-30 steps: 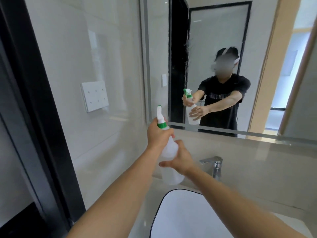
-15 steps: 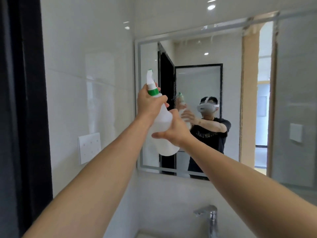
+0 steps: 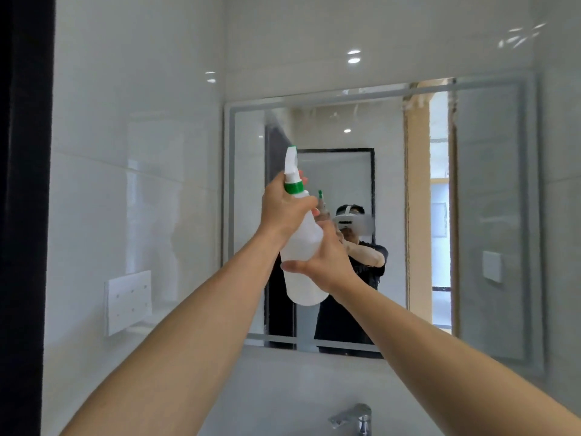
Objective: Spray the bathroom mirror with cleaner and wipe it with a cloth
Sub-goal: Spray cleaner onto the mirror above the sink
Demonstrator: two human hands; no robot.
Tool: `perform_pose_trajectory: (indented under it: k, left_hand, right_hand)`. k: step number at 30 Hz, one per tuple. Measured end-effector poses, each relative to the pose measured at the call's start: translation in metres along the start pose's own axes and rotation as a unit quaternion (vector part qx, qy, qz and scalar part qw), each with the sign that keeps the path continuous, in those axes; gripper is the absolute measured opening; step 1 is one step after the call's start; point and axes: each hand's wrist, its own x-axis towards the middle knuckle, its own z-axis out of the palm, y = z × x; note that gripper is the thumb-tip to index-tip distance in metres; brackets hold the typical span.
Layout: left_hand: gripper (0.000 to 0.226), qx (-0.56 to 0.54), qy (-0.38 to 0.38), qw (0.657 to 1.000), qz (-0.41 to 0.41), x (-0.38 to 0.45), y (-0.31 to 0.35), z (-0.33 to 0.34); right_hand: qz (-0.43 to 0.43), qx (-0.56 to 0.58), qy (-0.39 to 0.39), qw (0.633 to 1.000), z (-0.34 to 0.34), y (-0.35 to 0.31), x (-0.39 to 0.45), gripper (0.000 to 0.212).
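A white spray bottle (image 3: 302, 247) with a green collar and white nozzle is held up in front of the mirror (image 3: 490, 215), nozzle pointing toward the glass. My left hand (image 3: 284, 209) grips the bottle's neck at the trigger. My right hand (image 3: 327, 262) is wrapped around the bottle's body from the right. The mirror hangs on the tiled wall and reflects a person holding the bottle with both hands. Streaks show along the mirror's upper left. No cloth is in view.
A chrome faucet (image 3: 353, 418) sits at the bottom edge below the mirror. A white switch plate (image 3: 128, 302) is on the left tiled wall. A dark door frame (image 3: 22, 215) runs down the far left.
Both hands have lifted the bottle from above the sink to mirror height, and my view has tilted up, so the sink has dropped out of sight.
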Motion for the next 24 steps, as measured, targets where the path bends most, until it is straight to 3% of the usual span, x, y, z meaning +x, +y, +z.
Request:
perform_pose_trajectory:
  k: [12,24]
  left_hand:
    - [0.037,-0.050,-0.087,0.995,-0.018,-0.023,0.004,0.116]
    - [0.045,-0.109,-0.179,0.978,-0.018,-0.064,0.026,0.209]
  right_hand:
    - [0.073,-0.067,0.082,0.992,-0.101,0.033,-0.033,0.087]
    - [0.133,-0.144,0.174,0.965,-0.188,0.052,-0.078,0.085]
